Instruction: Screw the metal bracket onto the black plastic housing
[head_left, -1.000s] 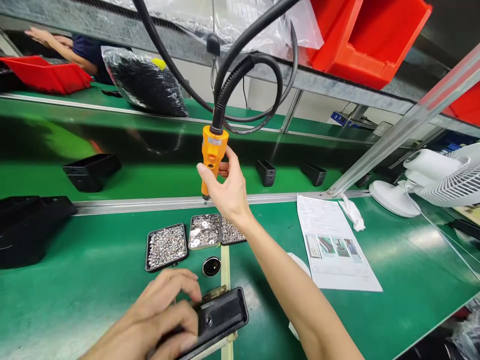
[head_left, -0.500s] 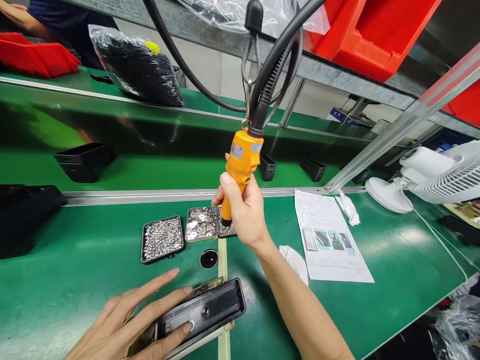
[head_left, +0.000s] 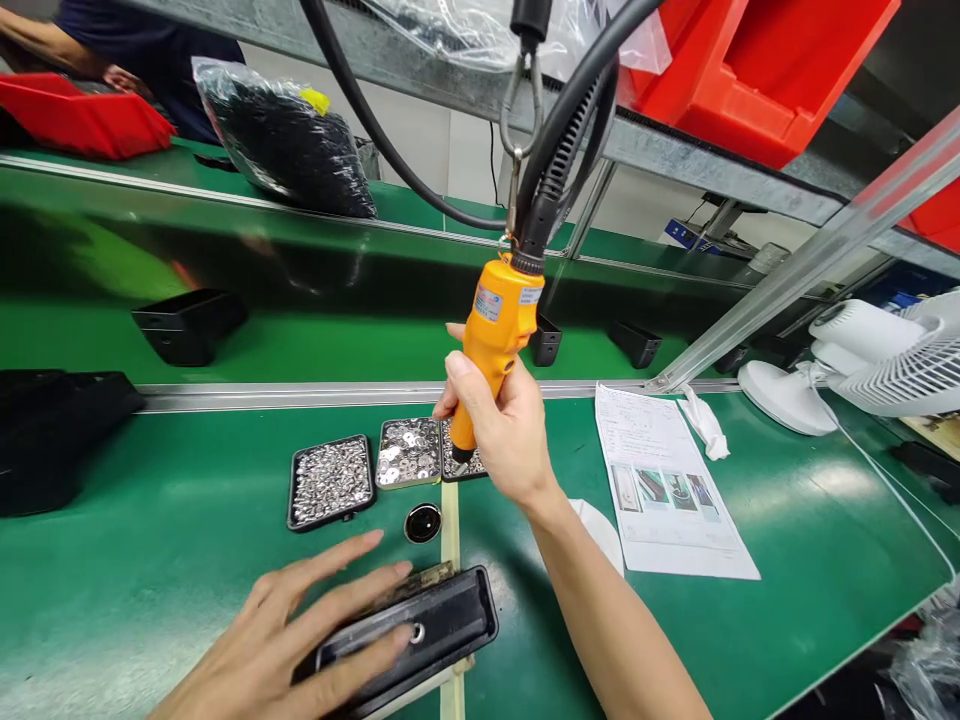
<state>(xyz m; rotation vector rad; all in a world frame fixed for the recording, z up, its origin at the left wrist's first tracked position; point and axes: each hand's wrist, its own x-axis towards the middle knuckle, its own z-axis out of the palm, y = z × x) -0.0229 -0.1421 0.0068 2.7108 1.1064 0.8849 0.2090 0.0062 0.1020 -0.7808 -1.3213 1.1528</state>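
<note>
My right hand [head_left: 506,425] is wrapped round a yellow electric screwdriver [head_left: 499,315], hung by a clip and cable. Its black tip points down over a tray of small metal parts [head_left: 459,455], partly hidden by the hand. My left hand [head_left: 307,625] is open, fingers spread over a long black housing [head_left: 457,610] at the bottom. One fingertip touches or nearly touches a small metal washer [head_left: 417,632] on the housing, where the hole was visible before. A light block under the housing is mostly hidden.
Behind the housing are a tray of screws [head_left: 331,482], a tray of washers [head_left: 409,452] and a round black disc [head_left: 423,522]. A printed sheet [head_left: 675,490] lies right, near a white fan [head_left: 885,350]. Red bins [head_left: 757,80] sit overhead. A person's arm [head_left: 45,45] shows far left.
My left hand has moved right and slid the washer along the housing to the hole's spot. The screwdriver stays in my right hand. The whole view has shifted slightly.
</note>
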